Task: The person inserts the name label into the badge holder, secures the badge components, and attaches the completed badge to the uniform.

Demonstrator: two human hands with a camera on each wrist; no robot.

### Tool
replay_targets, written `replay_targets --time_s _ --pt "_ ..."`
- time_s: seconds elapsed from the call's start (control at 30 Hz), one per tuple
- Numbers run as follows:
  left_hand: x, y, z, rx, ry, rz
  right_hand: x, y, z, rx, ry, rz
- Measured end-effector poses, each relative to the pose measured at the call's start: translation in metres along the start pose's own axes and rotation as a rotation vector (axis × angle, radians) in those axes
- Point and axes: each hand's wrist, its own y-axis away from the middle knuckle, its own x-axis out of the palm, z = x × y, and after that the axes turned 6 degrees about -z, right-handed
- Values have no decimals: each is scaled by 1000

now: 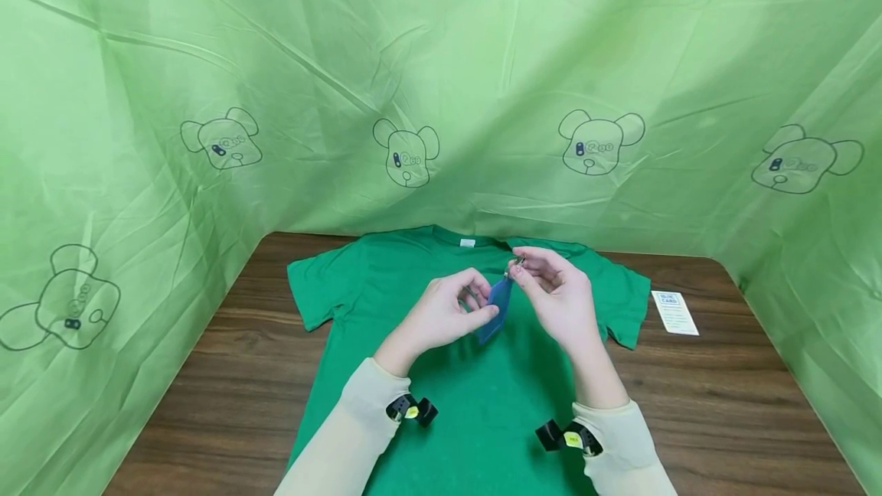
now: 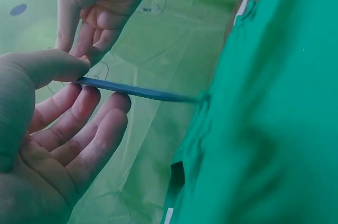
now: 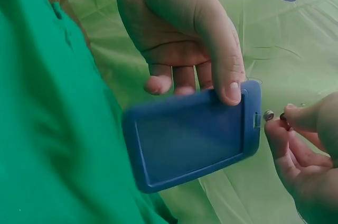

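Observation:
A blue card holder (image 3: 190, 139) with a rectangular recessed face and a small slot at one end is held above a green T-shirt (image 1: 441, 419). My left hand (image 1: 444, 311) pinches its long edge between thumb and fingertips. At the slotted end, my right hand (image 1: 561, 301) pinches a small metal clip (image 3: 269, 114) between thumb and forefinger. Much of that clip hides behind the fingertips; whether it is fastened through the slot cannot be made out. Seen edge-on in the left wrist view, the holder is a thin blue strip (image 2: 137, 91).
The T-shirt lies spread on a dark wooden table (image 1: 744, 389), collar at the far edge. Right of its sleeve lies a white printed card (image 1: 675, 313). Green cloth (image 1: 482, 83) with bear-head drawings walls the back and both sides.

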Motion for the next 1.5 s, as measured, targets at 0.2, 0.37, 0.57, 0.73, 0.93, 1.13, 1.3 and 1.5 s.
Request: replay_targets --time_s 0.2,0.37,0.57,0.73,0.93,1.13,1.3,1.5 --pt "0 0 -4 22 69 -66 2 1 4 8 -131 49" --pt "3 0 -5 1 243 -207 4 2 6 -2 -151 72" --pt "9 -2 -7 18 312 -336 8 3 4 -37 -128 90" --pt "13 -3 -9 35 298 -372 12 4 1 -68 -91 96" --pt "14 -1 -12 -19 328 -369 14 6 1 -96 -81 84" --pt "13 -1 -11 -28 335 -386 16 7 2 -132 -70 94" --pt "14 -1 -10 -25 337 -402 18 7 2 -165 -60 94" --pt "17 -1 -9 -28 319 -420 21 8 1 -157 -7 91"
